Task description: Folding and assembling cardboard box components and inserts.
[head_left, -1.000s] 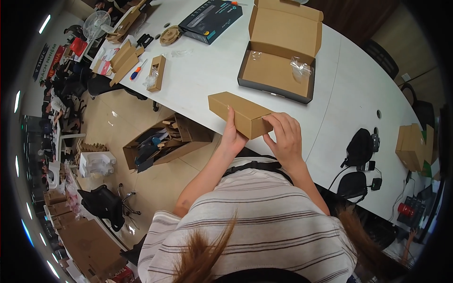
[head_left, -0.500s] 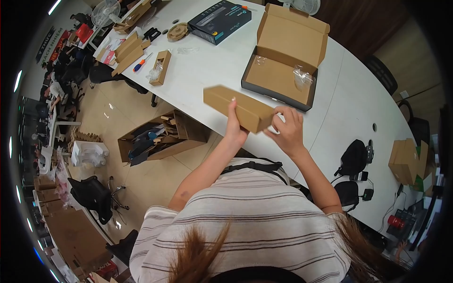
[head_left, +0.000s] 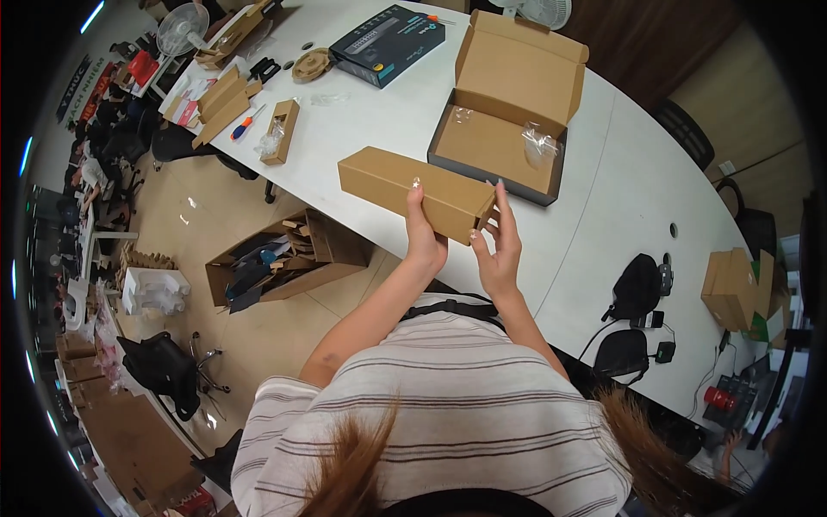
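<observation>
My left hand (head_left: 424, 234) grips a long, narrow brown cardboard box (head_left: 388, 180) above the near table edge, thumb lying on its near side and the other fingers hidden beneath. At the box's right end is my right hand (head_left: 500, 254), its thumb at the lower corner and its fingers along the end flap. Just beyond stands a wide, shallow box with its lid raised (head_left: 491, 136), black outside and brown inside, with crumpled clear plastic bags (head_left: 540, 145) in it.
Farther left on the table lie a screwdriver (head_left: 242, 128), a small open carton (head_left: 280, 133), a brown tape roll (head_left: 311, 65) and a dark printed box (head_left: 388, 45). A large carton of scraps (head_left: 289, 258) stands on the floor at left. Black pouches and cables (head_left: 636, 287) lie at right.
The right hand's fingers have straightened from a curled pinch and now lie along the box's end. The narrow box has shifted slightly left and turned. The whole view has moved a little.
</observation>
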Demonstrator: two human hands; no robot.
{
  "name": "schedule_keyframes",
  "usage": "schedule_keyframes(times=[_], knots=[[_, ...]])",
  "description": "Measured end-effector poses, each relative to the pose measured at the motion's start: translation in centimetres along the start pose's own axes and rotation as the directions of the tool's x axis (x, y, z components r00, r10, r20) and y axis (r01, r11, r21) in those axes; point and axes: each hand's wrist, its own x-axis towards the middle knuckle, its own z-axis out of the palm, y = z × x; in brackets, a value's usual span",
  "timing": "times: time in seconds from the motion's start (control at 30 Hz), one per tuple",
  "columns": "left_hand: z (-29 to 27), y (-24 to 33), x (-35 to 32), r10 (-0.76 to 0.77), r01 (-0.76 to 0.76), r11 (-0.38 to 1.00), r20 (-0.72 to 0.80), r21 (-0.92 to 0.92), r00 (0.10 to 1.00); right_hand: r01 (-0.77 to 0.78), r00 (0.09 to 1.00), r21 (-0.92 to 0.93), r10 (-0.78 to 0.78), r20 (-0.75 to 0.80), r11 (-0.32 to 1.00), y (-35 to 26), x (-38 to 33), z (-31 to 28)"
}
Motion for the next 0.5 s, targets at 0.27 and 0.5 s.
schedule_keyframes(times=[0.27,0.5], knots=[[1.2,0.3,0.2,0.015,-0.019,1.000,-0.136,-0.024,0.991,0.113,0.979,-0.156,-0.136,-0.149,0.981,-0.3,0.7,2.1],[1.1,-0.1,1.0,0.030,-0.043,0.998,-0.240,-0.051,0.970,0.149,0.967,-0.223,-0.188,-0.169,0.963,2.3,0.6,2.4]])
